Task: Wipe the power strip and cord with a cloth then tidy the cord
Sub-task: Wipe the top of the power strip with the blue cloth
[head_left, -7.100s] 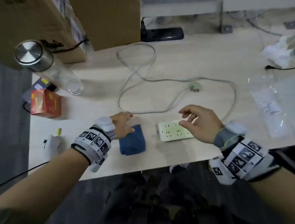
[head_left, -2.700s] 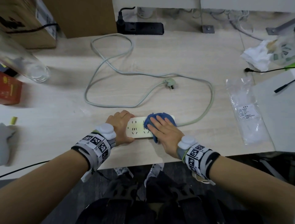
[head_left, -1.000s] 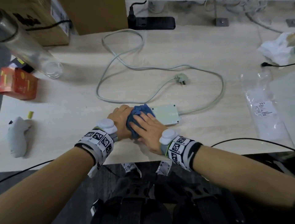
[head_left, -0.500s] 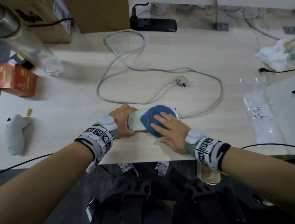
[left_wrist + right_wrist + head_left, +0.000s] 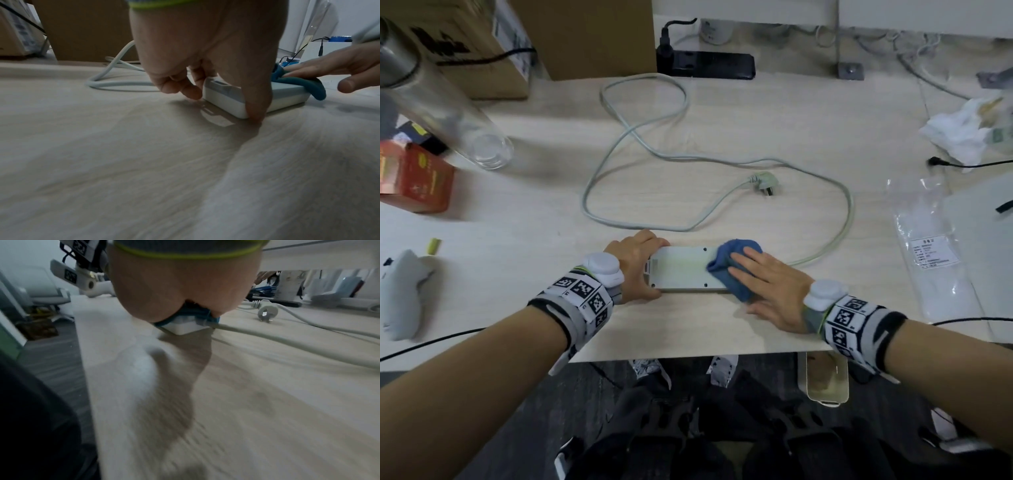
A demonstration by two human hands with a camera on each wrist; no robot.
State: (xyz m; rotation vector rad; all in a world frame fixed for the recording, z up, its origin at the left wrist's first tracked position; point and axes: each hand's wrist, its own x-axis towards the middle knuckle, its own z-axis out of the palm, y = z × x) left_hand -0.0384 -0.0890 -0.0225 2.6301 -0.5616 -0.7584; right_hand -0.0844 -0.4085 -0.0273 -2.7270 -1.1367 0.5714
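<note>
Since half a second ago the blue cloth (image 5: 734, 265) has slid toward the right end of the power strip (image 5: 681, 269), baring more of its plain back, which faces up with the sockets down. The strip lies low in the frame's centre on the pale wood worktop (image 5: 756, 113). The left hand (image 5: 635, 265) grips the strip's left end, thumb on the near edge and fingers curled over the far edge. The right hand (image 5: 770, 287) presses the cloth down with flat, straight fingers. The grey cord (image 5: 847, 205) loops across the frame's middle, its plug (image 5: 763, 180) lying free. Cardboard boxes (image 5: 585, 34) stand at upper left, with a clear glass tube (image 5: 445, 109) and a red carton (image 5: 414, 178) below them. A plastic bag (image 5: 931, 250) lies at right.
</note>
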